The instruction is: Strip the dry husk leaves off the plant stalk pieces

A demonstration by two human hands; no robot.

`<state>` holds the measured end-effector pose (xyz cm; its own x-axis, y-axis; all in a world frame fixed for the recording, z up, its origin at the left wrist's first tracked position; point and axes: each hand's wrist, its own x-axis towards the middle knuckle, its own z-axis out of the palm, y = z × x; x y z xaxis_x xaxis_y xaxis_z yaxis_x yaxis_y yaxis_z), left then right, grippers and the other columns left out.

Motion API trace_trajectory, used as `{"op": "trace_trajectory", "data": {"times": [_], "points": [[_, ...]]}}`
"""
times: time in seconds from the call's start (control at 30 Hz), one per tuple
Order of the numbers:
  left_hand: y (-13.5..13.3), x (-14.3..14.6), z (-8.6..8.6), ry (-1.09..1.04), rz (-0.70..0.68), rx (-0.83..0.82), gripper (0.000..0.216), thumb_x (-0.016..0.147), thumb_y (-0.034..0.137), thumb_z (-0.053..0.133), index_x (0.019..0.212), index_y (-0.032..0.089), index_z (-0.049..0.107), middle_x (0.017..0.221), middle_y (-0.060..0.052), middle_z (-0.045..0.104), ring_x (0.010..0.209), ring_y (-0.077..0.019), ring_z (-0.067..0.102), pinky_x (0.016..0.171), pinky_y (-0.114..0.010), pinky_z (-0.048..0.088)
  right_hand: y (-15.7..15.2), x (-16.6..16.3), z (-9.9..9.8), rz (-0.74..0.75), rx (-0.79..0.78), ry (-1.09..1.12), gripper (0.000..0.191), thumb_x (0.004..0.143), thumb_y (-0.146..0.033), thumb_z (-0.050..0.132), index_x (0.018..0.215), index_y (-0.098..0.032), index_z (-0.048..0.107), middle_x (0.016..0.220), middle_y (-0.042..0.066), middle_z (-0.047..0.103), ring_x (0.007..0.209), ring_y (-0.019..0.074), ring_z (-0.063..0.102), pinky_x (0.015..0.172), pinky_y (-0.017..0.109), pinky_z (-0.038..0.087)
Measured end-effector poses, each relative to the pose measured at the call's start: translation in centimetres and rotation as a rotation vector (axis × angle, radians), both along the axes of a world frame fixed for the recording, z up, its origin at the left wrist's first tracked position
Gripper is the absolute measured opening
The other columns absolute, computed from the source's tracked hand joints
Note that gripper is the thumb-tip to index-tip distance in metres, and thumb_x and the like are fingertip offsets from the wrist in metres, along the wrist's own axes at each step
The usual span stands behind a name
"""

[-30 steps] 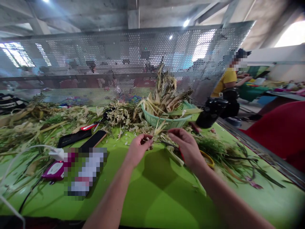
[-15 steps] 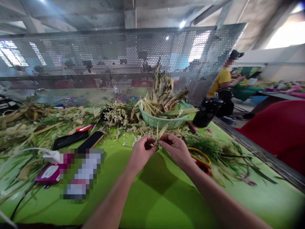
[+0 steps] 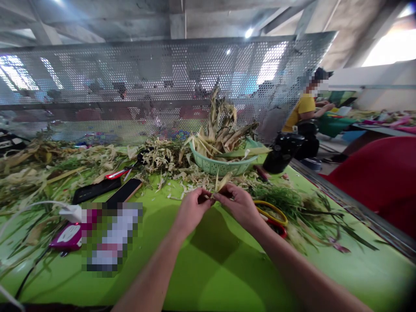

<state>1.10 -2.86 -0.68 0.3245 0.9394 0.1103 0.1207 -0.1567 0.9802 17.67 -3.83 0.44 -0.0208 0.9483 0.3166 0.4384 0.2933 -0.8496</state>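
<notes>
Over the green table (image 3: 211, 268) my left hand (image 3: 191, 210) and my right hand (image 3: 238, 206) meet fingertip to fingertip. Both pinch a small piece of dried leaf strip (image 3: 220, 184) that sticks up between them. Just beyond the hands stands a green plastic basket (image 3: 224, 164) filled with dry husk leaves. Loose husk scraps (image 3: 182, 173) lie scattered in front of it. A pair of scissors with yellow and red handles (image 3: 273, 214) lies beside my right wrist.
Two dark phones (image 3: 110, 190) and a white charger with cable (image 3: 69, 212) lie at left among piled dry leaves (image 3: 39, 164). Green stems (image 3: 302, 208) spread at right. A black camera-like object (image 3: 281, 151) stands by the table edge. A perforated metal screen (image 3: 162, 86) backs the table; a person in yellow (image 3: 302, 110) sits beyond.
My hands have come together from apart and now pinch the leaf strip between them. In the last half second they hardly moved.
</notes>
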Motion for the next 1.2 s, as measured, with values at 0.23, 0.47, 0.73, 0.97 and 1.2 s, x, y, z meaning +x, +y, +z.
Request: {"op": "trace_trajectory", "data": {"times": [0.23, 0.47, 0.73, 0.97, 1.2], "points": [[-0.05, -0.03, 0.22, -0.460, -0.206, -0.286, 0.031, 0.066, 0.035, 0.077, 0.083, 0.014, 0.063, 0.076, -0.002, 0.062, 0.072, -0.0122, 0.057, 0.076, -0.029, 0.046, -0.29, 0.13, -0.33, 0.331, -0.334, 0.648, 0.020, 0.075, -0.034, 0.070, 0.076, -0.018, 0.057, 0.071, -0.001, 0.058, 0.064, 0.0133, 0.054, 0.064, 0.028, 0.043], [-0.15, -0.11, 0.53, -0.461, -0.136, -0.323, 0.030, 0.067, 0.035, 0.076, 0.083, 0.015, 0.062, 0.082, -0.003, 0.063, 0.076, -0.0128, 0.059, 0.078, -0.030, 0.047, -0.12, 0.23, 0.04, 0.245, -0.249, 0.565, 0.019, 0.075, -0.033, 0.072, 0.075, -0.018, 0.060, 0.071, -0.001, 0.059, 0.065, 0.0121, 0.054, 0.066, 0.026, 0.043], [0.40, -0.02, 0.06, -0.353, -0.051, -0.198, 0.032, 0.069, 0.042, 0.073, 0.082, 0.015, 0.061, 0.074, 0.000, 0.060, 0.071, -0.0120, 0.056, 0.076, -0.029, 0.045, -0.02, -0.01, 0.08, 0.139, -0.133, 0.297, 0.028, 0.071, -0.042, 0.071, 0.074, -0.018, 0.058, 0.066, -0.003, 0.053, 0.061, 0.0125, 0.049, 0.059, 0.026, 0.039], [0.10, 0.12, 0.06, -0.544, -0.154, -0.439, 0.032, 0.062, 0.036, 0.080, 0.073, 0.013, 0.060, 0.068, 0.000, 0.059, 0.062, -0.0087, 0.054, 0.069, -0.026, 0.045, -0.08, -0.04, 0.23, 0.231, -0.150, 0.354, 0.023, 0.073, -0.039, 0.070, 0.076, -0.019, 0.058, 0.069, -0.002, 0.056, 0.064, 0.0135, 0.052, 0.064, 0.028, 0.043], [0.07, -0.05, 0.17, -0.519, -0.109, -0.375, 0.028, 0.067, 0.035, 0.076, 0.078, 0.015, 0.061, 0.076, -0.001, 0.060, 0.069, -0.0103, 0.056, 0.075, -0.028, 0.047, -0.17, 0.01, 0.38, 0.246, -0.204, 0.481, 0.021, 0.072, -0.034, 0.073, 0.083, -0.020, 0.063, 0.077, -0.001, 0.063, 0.073, 0.0145, 0.058, 0.072, 0.028, 0.045]]}}
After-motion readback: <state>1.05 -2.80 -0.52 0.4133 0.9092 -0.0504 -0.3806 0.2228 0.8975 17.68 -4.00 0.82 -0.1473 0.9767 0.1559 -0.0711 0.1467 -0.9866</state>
